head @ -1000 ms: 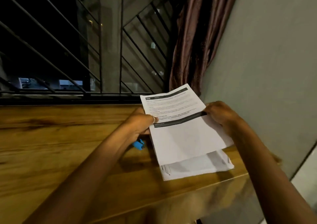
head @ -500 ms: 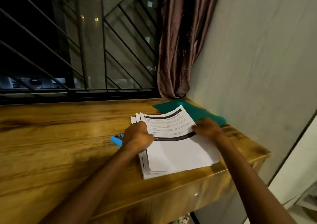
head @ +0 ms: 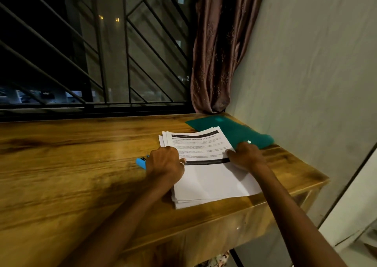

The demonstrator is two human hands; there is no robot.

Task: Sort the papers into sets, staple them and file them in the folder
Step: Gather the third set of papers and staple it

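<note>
White printed papers point(head: 210, 176) lay in a loose, slightly fanned stack on the near right part of the wooden desk point(head: 71, 164). The top sheet showed text above a dark band. On my feed the left hand point(head: 165, 161) gripped the stack's left edge, knuckles up and fingers curled down over it, with a ring point(head: 182, 164) on one finger. The right hand point(head: 245, 154) held the right edge, its thumb lying on the top sheet and its fingers curled at the side. Just left of the left hand, a blue stapler point(head: 140, 162) peeked out on the wood, mostly hidden; I could not tell whether they touched. Beyond the papers, a green folder point(head: 230, 131) lay flat in the far right corner, its near edge under the far corner of the sheets. Behind it a brownish curtain point(head: 220, 52) hung beside the barred window point(head: 102, 52), with a pale wall point(head: 306, 62) on the right.
</note>
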